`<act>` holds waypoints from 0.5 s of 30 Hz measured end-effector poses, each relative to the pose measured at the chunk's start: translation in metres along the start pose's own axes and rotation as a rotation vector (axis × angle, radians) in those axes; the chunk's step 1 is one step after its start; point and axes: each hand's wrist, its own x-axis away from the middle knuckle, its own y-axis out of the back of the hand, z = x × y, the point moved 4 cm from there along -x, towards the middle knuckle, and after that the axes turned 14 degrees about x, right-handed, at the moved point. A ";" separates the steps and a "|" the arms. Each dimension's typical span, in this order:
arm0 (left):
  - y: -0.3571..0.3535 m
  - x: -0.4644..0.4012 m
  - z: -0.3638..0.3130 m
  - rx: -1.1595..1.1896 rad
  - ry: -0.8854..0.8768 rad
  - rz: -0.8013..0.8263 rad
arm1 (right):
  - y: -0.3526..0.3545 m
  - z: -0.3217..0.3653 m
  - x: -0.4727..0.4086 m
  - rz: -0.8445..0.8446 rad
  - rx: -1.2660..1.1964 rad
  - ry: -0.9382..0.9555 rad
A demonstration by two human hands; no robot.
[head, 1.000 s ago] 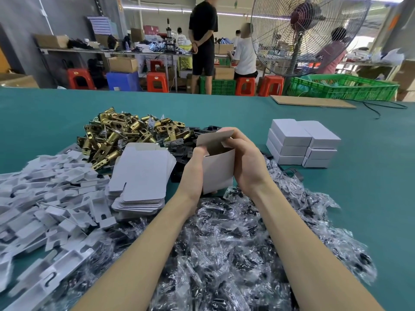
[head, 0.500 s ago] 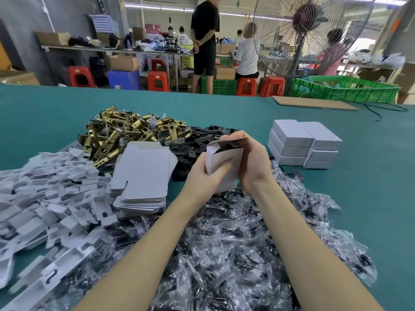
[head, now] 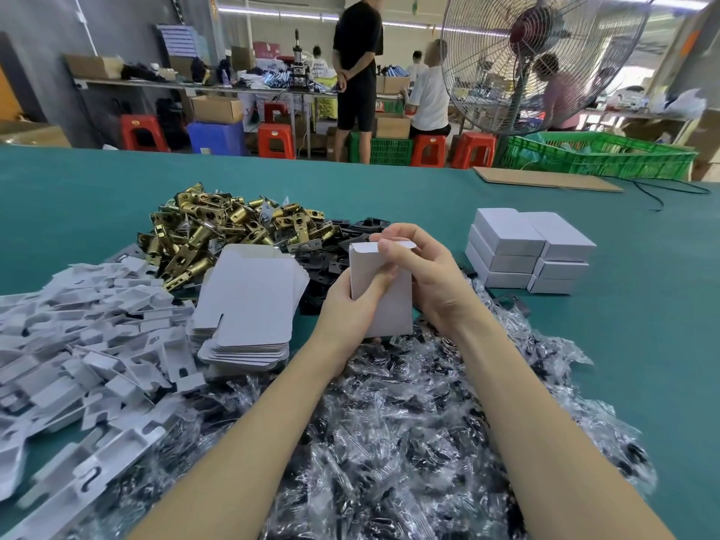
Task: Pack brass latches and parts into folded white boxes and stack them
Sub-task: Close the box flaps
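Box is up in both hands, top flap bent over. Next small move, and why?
Probably tuck the flap home: the right hand pinches the flap over the top of the white box, which the left hand grips upright, and its curved edge still juts out.

Brass latches [head: 218,231] are shiny gold-tone metal, piled beside matt black parts [head: 335,263]. The box [head: 383,298] in hand, flat box blanks [head: 249,302], stacked boxes [head: 526,251] and inserts [head: 78,344] all look like smooth matt white card. Bagged parts [head: 409,442] sit in glossy, crinkled clear plastic on a matt teal cloth-like surface [head: 643,344].
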 end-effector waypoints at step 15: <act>0.001 0.001 0.003 -0.098 -0.044 0.031 | 0.016 0.002 0.000 0.016 0.242 0.082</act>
